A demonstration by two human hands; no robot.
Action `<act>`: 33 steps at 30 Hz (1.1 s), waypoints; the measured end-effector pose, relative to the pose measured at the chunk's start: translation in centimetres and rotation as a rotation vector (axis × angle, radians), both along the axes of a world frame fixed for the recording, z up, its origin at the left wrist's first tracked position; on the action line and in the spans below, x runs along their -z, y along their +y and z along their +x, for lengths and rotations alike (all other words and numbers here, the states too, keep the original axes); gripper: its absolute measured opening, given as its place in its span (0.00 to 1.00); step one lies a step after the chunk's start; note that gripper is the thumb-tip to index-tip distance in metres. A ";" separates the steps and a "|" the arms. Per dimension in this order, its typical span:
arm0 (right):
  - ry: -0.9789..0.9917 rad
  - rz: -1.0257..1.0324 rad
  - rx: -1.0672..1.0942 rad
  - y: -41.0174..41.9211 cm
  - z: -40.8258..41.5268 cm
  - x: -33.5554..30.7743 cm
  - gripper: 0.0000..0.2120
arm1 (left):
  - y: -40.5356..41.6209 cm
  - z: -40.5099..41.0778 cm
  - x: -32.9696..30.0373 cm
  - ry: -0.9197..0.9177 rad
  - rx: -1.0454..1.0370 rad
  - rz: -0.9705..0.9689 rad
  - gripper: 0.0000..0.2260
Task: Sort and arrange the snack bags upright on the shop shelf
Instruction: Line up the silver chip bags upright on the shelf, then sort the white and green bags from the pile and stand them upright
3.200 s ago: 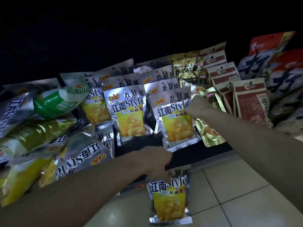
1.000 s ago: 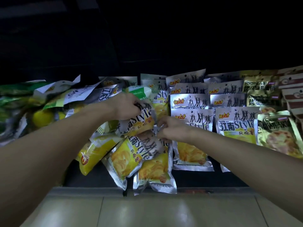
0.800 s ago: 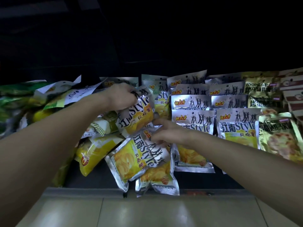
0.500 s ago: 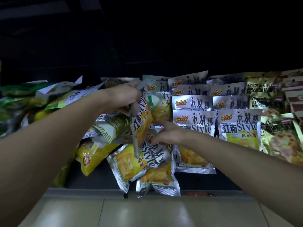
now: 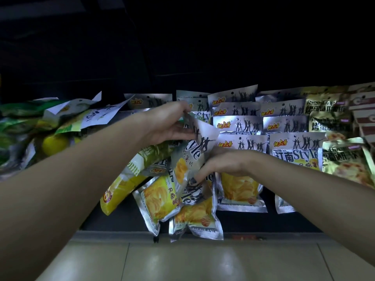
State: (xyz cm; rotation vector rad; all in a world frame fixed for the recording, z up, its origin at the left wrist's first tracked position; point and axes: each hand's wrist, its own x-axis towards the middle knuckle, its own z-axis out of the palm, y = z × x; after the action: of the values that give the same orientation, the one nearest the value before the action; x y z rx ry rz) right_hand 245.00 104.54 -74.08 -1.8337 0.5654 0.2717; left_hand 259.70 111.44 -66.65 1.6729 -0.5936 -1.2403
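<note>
At the far left of the dark shop shelf [image 5: 243,222], a loose heap of green and yellow foil snack bags [image 5: 30,126] is lying tumbled on its sides. Just right of it, a yellow-and-white crisp bag with a red round logo [image 5: 119,189] is slanting down toward the near edge of the shelf. The left hand [image 5: 168,122] is being held above this spot, its thumb and fingers pinched on the top edge of a silver foil snack bag printed with yellow crisps and black dancing figures [image 5: 192,151]; this bag is being held off the shelf, tilted, with its top pointing far and right. Its lower part is being gripped by the right hand [image 5: 225,163], whose fingers are curled round the foil from the right. Beneath both hands, two more silver and yellow crisp bags [image 5: 182,207] are lying tilted and overlapping at the near edge of the shelf. To the right, rows of matching silver crisp bags [image 5: 263,134] are standing upright, one behind another. Further right, gold foil bags with dark lettering [image 5: 345,157] are standing upright, and red-and-white striped packets [image 5: 365,116] are partly being cut off at the far right. Pale glossy floor tiles [image 5: 203,262] are showing nearest the camera.
</note>
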 end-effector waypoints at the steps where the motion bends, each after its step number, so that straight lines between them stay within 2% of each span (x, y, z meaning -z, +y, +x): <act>1: 0.014 -0.037 0.013 0.1 -0.3 -0.4 0.06 | 0.0 0.0 -0.1 0.021 -0.023 -0.008 0.05; 2: 0.026 -0.068 0.032 0.2 -0.6 -0.5 0.08 | -0.1 0.0 -0.1 0.046 -0.037 -0.015 0.06; 4: 0.028 -0.081 0.129 0.0 -0.9 0.0 0.15 | -0.2 0.3 0.0 0.060 -0.028 -0.030 0.15; 6: -0.037 -0.014 0.326 -0.3 -0.8 0.8 0.16 | -0.4 1.0 0.7 -0.054 -0.012 -0.021 0.21; 8: -0.126 0.018 0.469 -1.5 -0.7 1.3 0.15 | -0.4 1.9 2.0 -0.347 -0.017 0.034 0.20; 11: -0.254 0.162 0.624 -3.3 -0.9 0.7 0.06 | 0.2 3.9 4.3 -0.965 0.146 0.130 0.17; 13: -0.310 0.223 0.701 -4.2 -1.2 -0.2 0.03 | 0.5 4.8 5.7 -1.257 0.290 0.221 0.28; 16: -0.343 0.218 0.835 -5.3 -1.5 -1.1 0.04 | 0.4 5.1 6.8 -1.617 0.422 0.328 0.42; 18: -0.344 0.218 0.898 -6.1 -1.7 -0.6 0.06 | 0.1 5.4 7.4 -1.747 0.452 0.366 0.48; 21: -0.358 0.274 0.951 -6.4 -1.6 0.4 0.08 | -0.2 5.9 8.3 -1.792 0.477 0.409 0.53; 24: -0.364 0.282 0.996 -5.4 -1.1 0.2 0.06 | -0.6 5.8 8.6 -1.762 0.447 0.431 0.46; 27: -0.328 0.207 1.087 -6.0 -0.5 0.5 0.10 | -0.4 6.6 8.1 -1.641 0.340 0.336 0.35; 31: -0.301 0.148 1.173 -6.3 0.8 -0.1 0.04 | -0.1 9.2 6.8 -1.430 0.192 0.288 0.39; 33: -0.301 0.146 1.200 -6.2 1.7 -0.6 0.08 | 0.0 10.1 6.6 -1.385 0.225 0.268 0.40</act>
State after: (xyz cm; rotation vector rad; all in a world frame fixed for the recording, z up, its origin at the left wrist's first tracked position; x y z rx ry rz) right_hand 246.74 98.30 -73.52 -1.0980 1.2598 -0.7336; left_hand 269.80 111.48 -73.28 2.6253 -1.4760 -0.0823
